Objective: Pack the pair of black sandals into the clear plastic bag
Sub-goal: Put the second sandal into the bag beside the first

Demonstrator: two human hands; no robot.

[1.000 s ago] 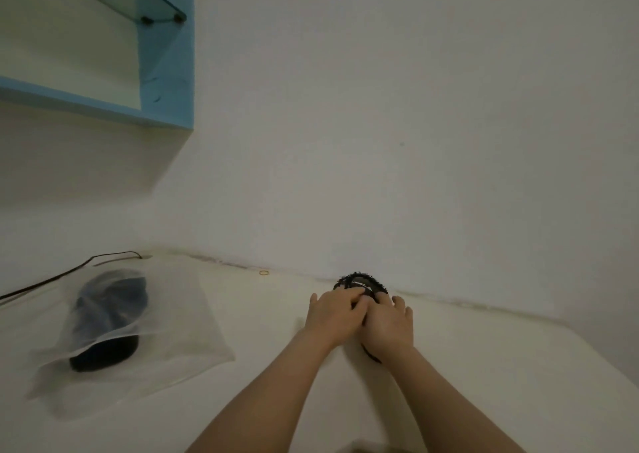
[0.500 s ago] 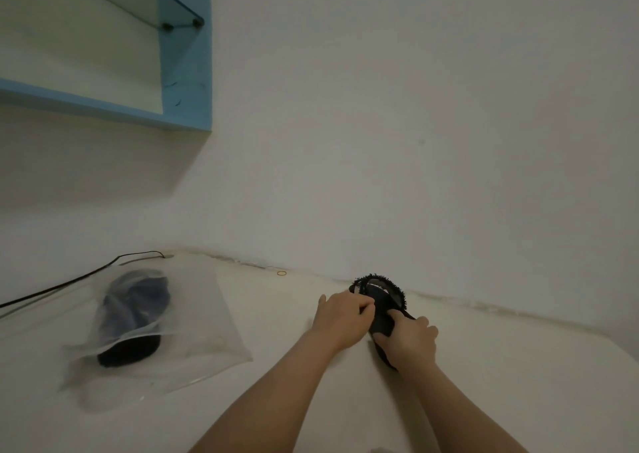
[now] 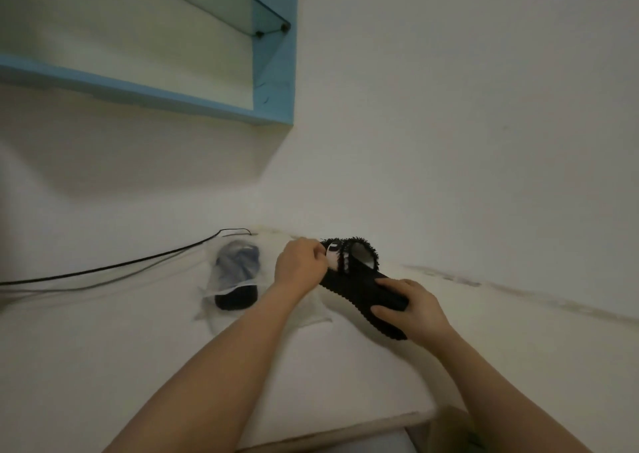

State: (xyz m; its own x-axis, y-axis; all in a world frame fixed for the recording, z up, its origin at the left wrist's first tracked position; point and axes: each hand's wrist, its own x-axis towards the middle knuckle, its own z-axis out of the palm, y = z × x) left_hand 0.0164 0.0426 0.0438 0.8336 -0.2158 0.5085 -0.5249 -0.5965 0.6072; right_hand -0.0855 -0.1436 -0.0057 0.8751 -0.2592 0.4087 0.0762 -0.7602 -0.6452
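Both hands hold one black sandal [image 3: 359, 283] lifted above the white table [image 3: 103, 366], right of centre. The right hand [image 3: 411, 305] is clamped around the heel end, fingers over the ribbed sole edge and thumb on the other side. The left hand [image 3: 301, 266] is closed at the toe end, fingertips pinching near the fuzzy strap [image 3: 359, 250], which shows a pale lining and small white markings. The sandal is tilted, toe end far and left, heel near and right.

The second black sandal [image 3: 238, 276] lies inside the clear plastic bag [image 3: 211, 269], flat on the table to the left of the held sandal. Its near end shows dark at the bag's opening; the far part is dulled by the plastic. The left forearm crosses over the right-hand portion of the bag and hides that edge.

A black cable [image 3: 121, 264] runs across the table from the left edge to the far side of the bag, ending just beside it. A blue-framed wall shelf [image 3: 273, 82] with a glass pane [image 3: 221, 1] hangs on the white wall [image 3: 449, 107] above and to the left. The seam where table meets wall shows dark staining on the right. The table's near edge appears at the bottom right.
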